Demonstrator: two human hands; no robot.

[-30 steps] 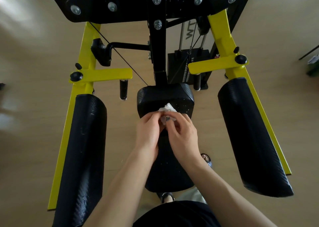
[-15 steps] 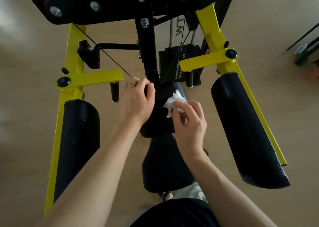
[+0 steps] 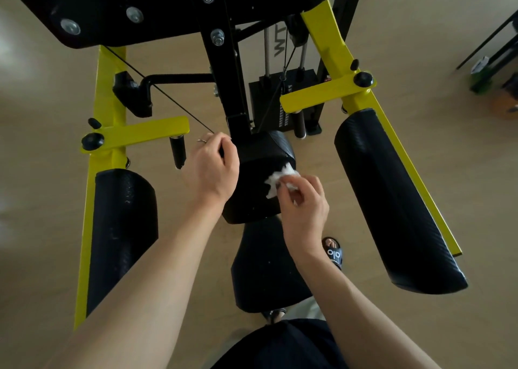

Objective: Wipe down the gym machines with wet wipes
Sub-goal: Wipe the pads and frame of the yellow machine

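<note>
Standing over a yellow-framed gym machine [image 3: 109,93], looking down on its small black chest pad [image 3: 258,172] mounted on the central black post [image 3: 224,88]. Left hand [image 3: 210,169] wrapped over the pad's left edge, fingers [image 3: 221,144] curled round the far corner and closed on it, probably to steady the pad against the push of wiping. Right hand [image 3: 302,203] at the pad's right side, fingers pinched shut on a crumpled white wet wipe [image 3: 276,179], pressing it against the upper right face of the pad. Wipe bunched rather than spread flat, so covering only a small patch at a time; likely meant for scrubbing with fingertip pressure. Below the pad, the longer black seat [image 3: 263,270], partly hidden by the right forearm. To either side, two long black arm pads [image 3: 392,194] on the yellow arms, apparently not yet reached in this pass. Weight stack [image 3: 283,102] behind the post, well apart from both hands. Sandalled foot [image 3: 333,252] on the floor, just right of the seat.
</note>
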